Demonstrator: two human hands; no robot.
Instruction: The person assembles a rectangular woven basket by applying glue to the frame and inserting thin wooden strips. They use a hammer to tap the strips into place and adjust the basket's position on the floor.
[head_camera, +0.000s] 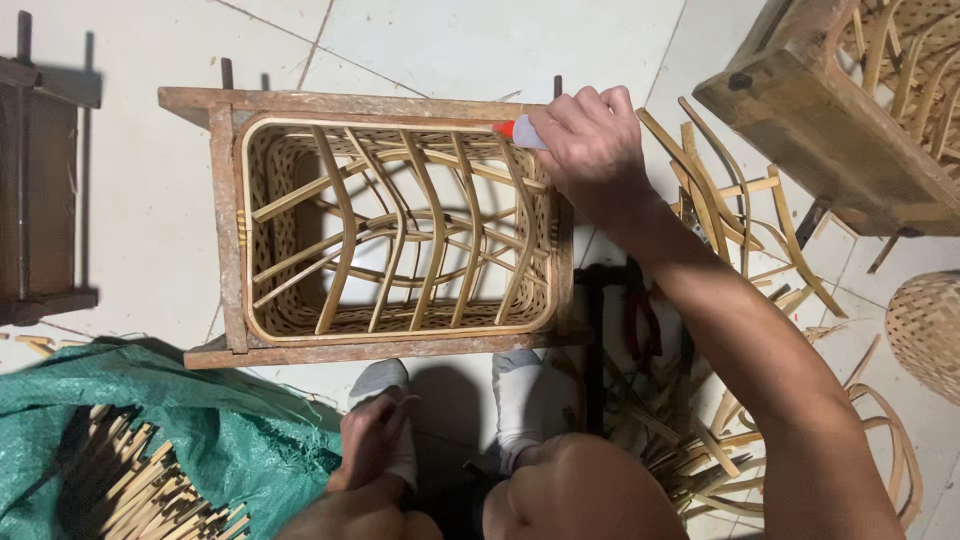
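A woven bamboo basket (290, 300) sits inside a rectangular wooden frame (226, 220) on the tiled floor, with curved bamboo strips crossing its open top. My right hand (592, 140) grips a small white glue bottle with a red tip (518, 130), and the tip points at the basket's rim at the frame's far right corner. Low in view, my left hand (370, 438) rests near my knee, fingers loosely curled, holding nothing I can see. My feet in grey socks (520, 390) stand just below the frame.
A green sack (170, 410) with bamboo sticks lies at the lower left. Loose curved bamboo strips (720, 210) and red-handled pliers (640, 315) litter the floor on the right. Another wooden frame (820, 120) stands top right, a round woven basket (925, 330) at the right edge, a dark wooden frame (40, 200) left.
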